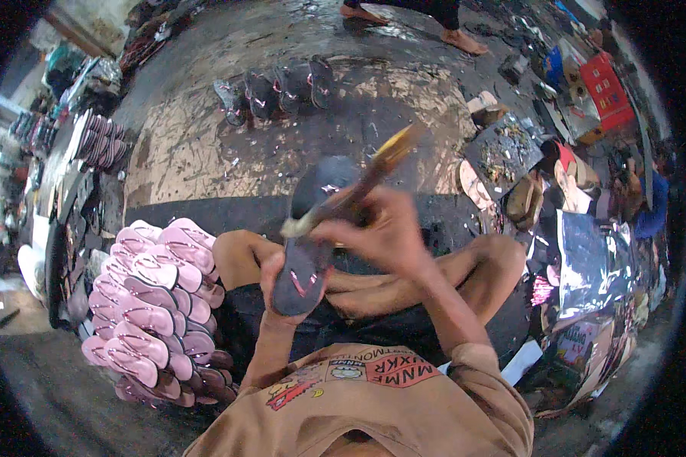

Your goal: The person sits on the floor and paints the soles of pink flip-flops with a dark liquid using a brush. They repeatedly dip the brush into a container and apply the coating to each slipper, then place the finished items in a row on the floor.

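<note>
My left hand (270, 283) grips a dark flip-flop (296, 288) by its edges, with the thumb along one side. A pink strap shows on its sole. My right hand (385, 232) is closed on a brush (366, 174) with a wooden handle and a yellow end. The brush is smeared by motion, and its pale tip (297, 227) crosses over the flip-flop. Just beyond lies a dark rounded shape (322, 183) with a small light mark; whether it belongs to the same flip-flop I cannot tell. The brush and my right hand hide part of both.
A big pile of pink flip-flops (156, 305) stands by my left knee. Several dark flip-flops (282, 87) lie in a row on the worn board (190, 156) ahead. At right are clear plastic sheeting (598, 263), loose soles and a red box (606, 91). Another person's bare foot (465, 42) is at the far edge.
</note>
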Demonstrator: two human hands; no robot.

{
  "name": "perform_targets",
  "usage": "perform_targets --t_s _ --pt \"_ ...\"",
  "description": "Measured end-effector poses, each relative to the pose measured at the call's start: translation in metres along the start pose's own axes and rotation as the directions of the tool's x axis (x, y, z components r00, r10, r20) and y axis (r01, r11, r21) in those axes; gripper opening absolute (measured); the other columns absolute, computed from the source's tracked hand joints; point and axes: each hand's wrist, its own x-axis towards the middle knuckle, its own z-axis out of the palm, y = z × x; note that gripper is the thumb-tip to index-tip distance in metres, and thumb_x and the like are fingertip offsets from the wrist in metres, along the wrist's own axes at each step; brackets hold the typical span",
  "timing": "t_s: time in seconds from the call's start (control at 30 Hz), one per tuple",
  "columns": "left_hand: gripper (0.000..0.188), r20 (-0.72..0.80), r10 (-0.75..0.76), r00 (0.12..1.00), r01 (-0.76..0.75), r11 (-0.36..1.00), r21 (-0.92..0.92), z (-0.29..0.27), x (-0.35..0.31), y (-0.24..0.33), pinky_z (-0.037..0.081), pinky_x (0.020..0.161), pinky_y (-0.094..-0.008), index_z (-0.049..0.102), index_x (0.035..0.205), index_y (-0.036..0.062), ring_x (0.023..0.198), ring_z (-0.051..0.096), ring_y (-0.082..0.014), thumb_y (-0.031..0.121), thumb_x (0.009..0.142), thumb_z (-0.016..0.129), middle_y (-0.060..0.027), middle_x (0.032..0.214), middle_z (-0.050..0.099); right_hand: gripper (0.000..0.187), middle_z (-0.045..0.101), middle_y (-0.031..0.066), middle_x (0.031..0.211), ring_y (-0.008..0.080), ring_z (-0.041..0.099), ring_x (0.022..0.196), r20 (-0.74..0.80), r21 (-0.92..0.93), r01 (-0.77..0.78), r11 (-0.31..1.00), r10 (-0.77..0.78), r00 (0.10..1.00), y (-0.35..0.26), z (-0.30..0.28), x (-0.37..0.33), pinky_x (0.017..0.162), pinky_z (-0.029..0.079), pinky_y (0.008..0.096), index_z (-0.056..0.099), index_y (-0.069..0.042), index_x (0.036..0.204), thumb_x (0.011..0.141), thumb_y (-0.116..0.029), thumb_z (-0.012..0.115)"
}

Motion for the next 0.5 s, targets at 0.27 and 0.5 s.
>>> perform_targets --t_s 0.27,0.5 --pt "0.062 0.156 -0.045 0.987 0.051 0.998 -0.039 -0.038 -0.008 0.008 0.058 0.094 -0.0478 0.061 0.137 0.0033 0.109 0.069 -0.0320 0.052 0.098 0.059 -0.0170 0.128 0.070 0.026 0.076 0.0044 0.095 0.0283 0.070 0.090 -0.115 -0.287 0.352 0.891 -0.397 0.911 0.009 0.022 -0.029 0.083 0.054 0.0409 0.080 -0.017 0.102 0.078 -0.011 0.087" --pt "0.074 0.109 0.112 0.988 -0.125 0.984 0.127 -0.032 -0.021 0.002 0.060 0.093 -0.0474 0.057 0.144 -0.0006 0.109 0.070 -0.0328 0.056 0.097 0.055 -0.0196 0.135 0.068 0.028 0.080 0.0073 0.087 0.0122 0.072 0.079 -0.509 -0.290 -0.044 0.956 -0.115 0.853 -0.028 -0.020 -0.006 0.073 0.057 0.0291 0.078 0.000 0.098 0.085 -0.021 0.091"
